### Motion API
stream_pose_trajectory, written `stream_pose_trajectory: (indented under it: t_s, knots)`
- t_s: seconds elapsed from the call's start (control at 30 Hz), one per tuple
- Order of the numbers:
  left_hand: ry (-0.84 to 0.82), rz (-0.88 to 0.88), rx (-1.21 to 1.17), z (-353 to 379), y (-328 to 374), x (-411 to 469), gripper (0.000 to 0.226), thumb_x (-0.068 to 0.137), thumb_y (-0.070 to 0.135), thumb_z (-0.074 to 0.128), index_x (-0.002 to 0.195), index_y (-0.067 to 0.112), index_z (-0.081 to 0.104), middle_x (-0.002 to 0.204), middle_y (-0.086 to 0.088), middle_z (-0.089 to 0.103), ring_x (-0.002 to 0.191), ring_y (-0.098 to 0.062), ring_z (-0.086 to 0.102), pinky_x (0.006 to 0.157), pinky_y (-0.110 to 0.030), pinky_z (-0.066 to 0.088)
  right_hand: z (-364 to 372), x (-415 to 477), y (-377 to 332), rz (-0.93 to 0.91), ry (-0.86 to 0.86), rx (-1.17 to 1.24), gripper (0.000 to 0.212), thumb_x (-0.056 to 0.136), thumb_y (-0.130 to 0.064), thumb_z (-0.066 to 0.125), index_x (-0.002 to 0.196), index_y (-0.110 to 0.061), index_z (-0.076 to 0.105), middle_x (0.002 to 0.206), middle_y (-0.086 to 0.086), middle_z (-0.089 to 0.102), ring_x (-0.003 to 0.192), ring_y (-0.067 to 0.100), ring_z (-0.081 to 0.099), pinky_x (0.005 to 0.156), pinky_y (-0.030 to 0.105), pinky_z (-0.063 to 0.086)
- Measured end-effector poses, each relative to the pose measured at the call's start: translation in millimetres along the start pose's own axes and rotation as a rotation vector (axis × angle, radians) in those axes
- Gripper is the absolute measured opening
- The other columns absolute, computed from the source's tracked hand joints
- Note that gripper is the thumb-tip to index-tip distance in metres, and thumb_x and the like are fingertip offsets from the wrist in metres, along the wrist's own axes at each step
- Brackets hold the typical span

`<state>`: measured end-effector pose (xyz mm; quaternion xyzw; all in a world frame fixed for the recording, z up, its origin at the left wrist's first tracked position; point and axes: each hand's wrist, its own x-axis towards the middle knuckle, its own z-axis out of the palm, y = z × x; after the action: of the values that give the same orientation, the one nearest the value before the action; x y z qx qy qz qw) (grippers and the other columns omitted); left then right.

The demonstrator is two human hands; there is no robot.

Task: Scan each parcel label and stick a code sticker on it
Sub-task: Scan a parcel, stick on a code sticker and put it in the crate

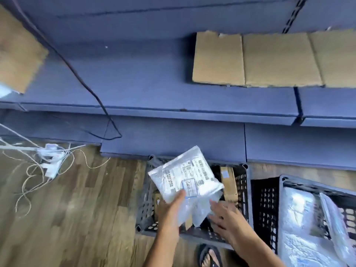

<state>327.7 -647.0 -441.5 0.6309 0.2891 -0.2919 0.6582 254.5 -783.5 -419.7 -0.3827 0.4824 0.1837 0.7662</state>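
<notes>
**A:** where's the parcel (185,175) rn?

**B:** up over the black crate (241,185), label facing up. left hand (170,211) grips its near edge, thumb on top, forearm reaching forward.

**A:** and the right hand (225,218)?

**B:** holding nothing, fingers spread straight, right by the bag's lower corner. can't tell if it touches.
</notes>
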Motion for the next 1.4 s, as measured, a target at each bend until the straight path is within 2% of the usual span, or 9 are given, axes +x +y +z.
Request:
stream_pose_trajectory:
  t_s: [0.1,0.23,0.4,0.47,0.53,0.63,0.9,1.1,1.4]
  knots:
    - [-0.258,-0.001,-0.14,12,26,-51,0.07,0.068,0.035,0.08,0.13,0.013,0.055,0.124,-0.01,0.064,0.115,-0.029,0.06,0.102,-0.051,0.043,29,-41,-35,-0.149,-0.095,0.157,0.033,0.089,-0.022,0.062,0.121,-0.016,0.056,0.123,0.006,0.062,0.108,0.028,0.061,0.094,0.039,0.047]
    - [-0.494,0.039,-0.231,28,56,-116,0.056,0.081,0.023,0.067,0.133,0.01,0.052,0.131,-0.012,0.058,0.123,-0.028,0.054,0.11,-0.048,0.033,43,-93,-74,-0.389,-0.176,0.237,0.044,0.081,-0.013,0.068,0.123,-0.009,0.057,0.116,0.015,0.067,0.105,0.033,0.065,0.09,0.046,0.05]
    - [-0.358,0.116,-0.111,13,105,-173,0.075,0.047,0.04,0.093,0.112,0.015,0.066,0.111,-0.013,0.065,0.094,-0.025,0.061,0.085,-0.038,0.045,43,-172,-112,-0.546,-0.238,0.127,0.043,0.081,-0.013,0.07,0.122,-0.011,0.059,0.117,0.012,0.067,0.107,0.033,0.064,0.097,0.055,0.046]
    - [-0.337,0.135,-0.122,2,127,-201,0.059,0.066,0.035,0.085,0.115,0.015,0.059,0.111,-0.01,0.066,0.094,-0.025,0.061,0.081,-0.036,0.044,45,-210,-131,-0.613,-0.245,0.089,0.038,0.084,-0.009,0.066,0.121,-0.012,0.059,0.115,0.01,0.069,0.104,0.031,0.066,0.095,0.051,0.048]
    - [-0.312,0.181,-0.151,-11,146,-227,0.026,0.091,0.03,0.055,0.112,0.014,0.059,0.11,-0.008,0.066,0.093,-0.025,0.062,0.077,-0.033,0.042,49,-247,-152,-0.688,-0.281,0.045,0.036,0.086,-0.007,0.063,0.121,-0.012,0.059,0.114,0.009,0.069,0.103,0.03,0.067,0.091,0.047,0.051]
    - [-0.211,0.231,-0.182,-35,181,-248,0.03,0.099,0.032,0.038,0.105,0.012,0.061,0.103,-0.006,0.065,0.087,-0.023,0.06,0.071,-0.029,0.041,59,-297,-182,-0.775,-0.317,-0.011,0.031,0.086,-0.006,0.062,0.117,-0.011,0.06,0.11,0.009,0.071,0.098,0.029,0.068,0.079,0.04,0.054]
    - [-0.124,0.453,-0.111,-82,307,-245,0.019,0.098,0.017,0.047,0.105,0.007,0.061,0.094,-0.008,0.067,0.076,-0.023,0.06,0.063,-0.028,0.041,129,-351,-249,-0.931,-0.347,-0.082,0.034,0.084,-0.007,0.065,0.117,-0.007,0.059,0.108,0.012,0.071,0.098,0.034,0.068,0.091,0.053,0.051]
    - [-0.201,0.499,0.039,-111,388,-203,0.013,0.096,0.012,0.05,0.096,0.011,0.063,0.088,-0.008,0.069,0.069,-0.02,0.062,0.052,-0.022,0.043,217,-333,-281,-1.001,-0.348,-0.067,0.035,0.083,-0.011,0.067,0.117,-0.009,0.06,0.109,0.01,0.071,0.099,0.032,0.068,0.093,0.051,0.05]
    - [-0.308,0.546,0.183,-126,478,-159,0.015,0.095,0.008,0.05,0.1,0.009,0.064,0.085,-0.005,0.07,0.066,-0.017,0.061,0.056,-0.022,0.041,293,-318,-315,-1.042,-0.284,-0.02,0.031,0.084,-0.007,0.065,0.115,-0.008,0.061,0.106,0.013,0.071,0.096,0.032,0.069,0.087,0.049,0.053]
